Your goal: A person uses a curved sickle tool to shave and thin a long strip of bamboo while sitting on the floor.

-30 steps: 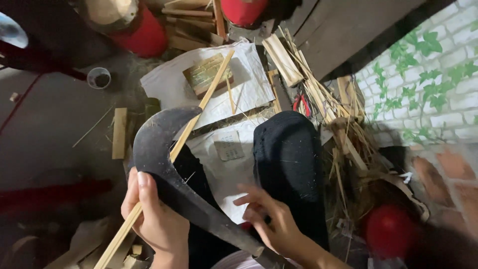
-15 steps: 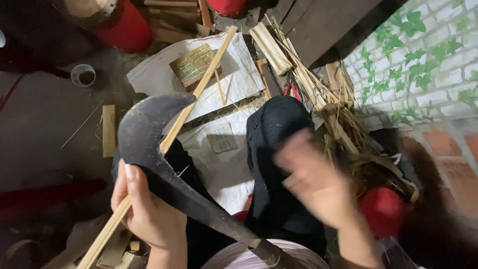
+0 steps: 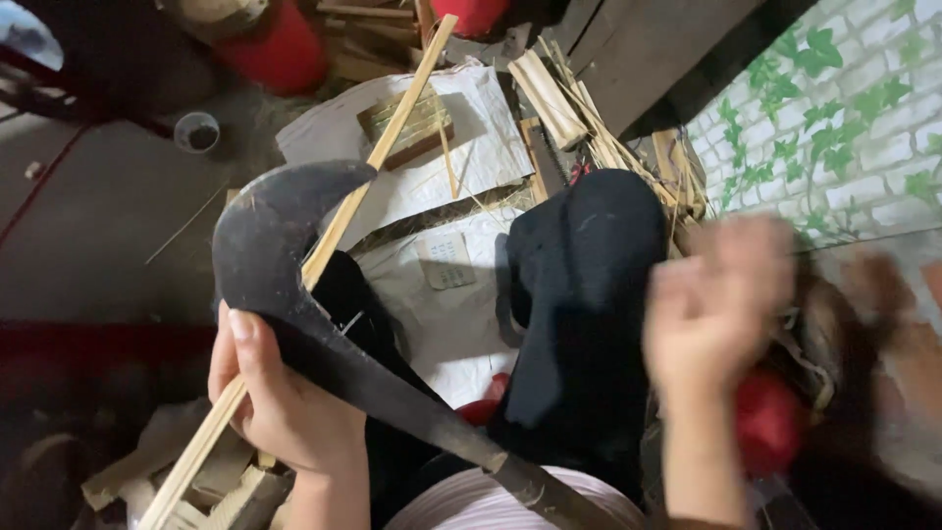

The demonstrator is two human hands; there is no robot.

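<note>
My left hand grips a long pale bamboo strip that runs from the lower left up past the middle of the frame. A dark hooked blade lies across the strip just above that hand, its handle slanting down toward my lap. Nothing is in my right hand; it is raised and blurred at the right, fingers loosely curled, well away from the blade. My knees in black trousers fill the centre.
White sacks cover the ground ahead, with a small wooden block on them. Bundles of bamboo splints lie by a brick wall with leaf pattern. Red containers and a cup stand at the upper left. Wood offcuts sit at the lower left.
My right hand has left the blade's handle near my lap and swung up and out to the right. The left hand still holds the strip against the blade.
</note>
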